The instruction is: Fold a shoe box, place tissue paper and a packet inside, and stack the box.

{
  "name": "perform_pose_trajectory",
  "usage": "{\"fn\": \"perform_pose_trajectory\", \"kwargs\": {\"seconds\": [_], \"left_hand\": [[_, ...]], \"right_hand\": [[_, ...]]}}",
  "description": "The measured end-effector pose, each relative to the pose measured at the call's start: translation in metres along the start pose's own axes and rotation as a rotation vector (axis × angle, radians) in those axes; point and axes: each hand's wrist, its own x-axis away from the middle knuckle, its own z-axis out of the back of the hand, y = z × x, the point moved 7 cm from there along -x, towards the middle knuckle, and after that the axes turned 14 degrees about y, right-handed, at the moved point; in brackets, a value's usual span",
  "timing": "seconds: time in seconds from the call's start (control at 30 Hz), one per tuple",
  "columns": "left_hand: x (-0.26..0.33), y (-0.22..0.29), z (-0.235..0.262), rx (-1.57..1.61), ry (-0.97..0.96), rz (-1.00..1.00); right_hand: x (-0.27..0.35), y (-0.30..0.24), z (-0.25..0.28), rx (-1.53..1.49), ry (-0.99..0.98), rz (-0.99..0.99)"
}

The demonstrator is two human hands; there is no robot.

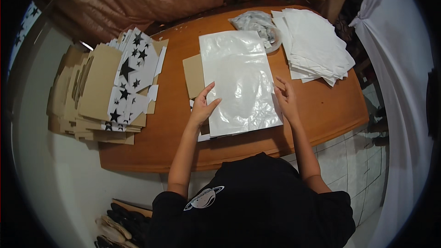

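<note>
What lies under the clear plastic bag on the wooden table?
A flat brown cardboard piece sticks out from under the clear plastic bag at its left edge, with white bits at the lower left corner. How far these run beneath is hidden.

Glossy plastic bag (pixel 239 82), polished wooden table (pixel 321 110)

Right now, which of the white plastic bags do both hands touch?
The single clear-white bag lying flat mid-table, left hand and right hand at its edges; the other bags sit stacked at the far right.

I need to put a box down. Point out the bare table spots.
Bare wood lies between the flat cardboard stack and the left hand, and right of the right hand below the white bag pile. The far edge is crowded.
</note>
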Motion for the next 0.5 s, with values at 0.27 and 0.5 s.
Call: {"fn": "perform_pose_trajectory", "kwargs": {"seconds": [0.27, 0.5], "left_hand": [[0.02, -0.007, 0.027, -0.431, 0.107, -0.043], [0.028, 0.01, 0.033, -0.718, 0.213, -0.198]], "right_hand": [[-0.004, -0.013, -0.035, 0.283, -0.082, 0.281], [0.001, -0.021, -0.045, 0.44, -0.121, 0.267]]}}
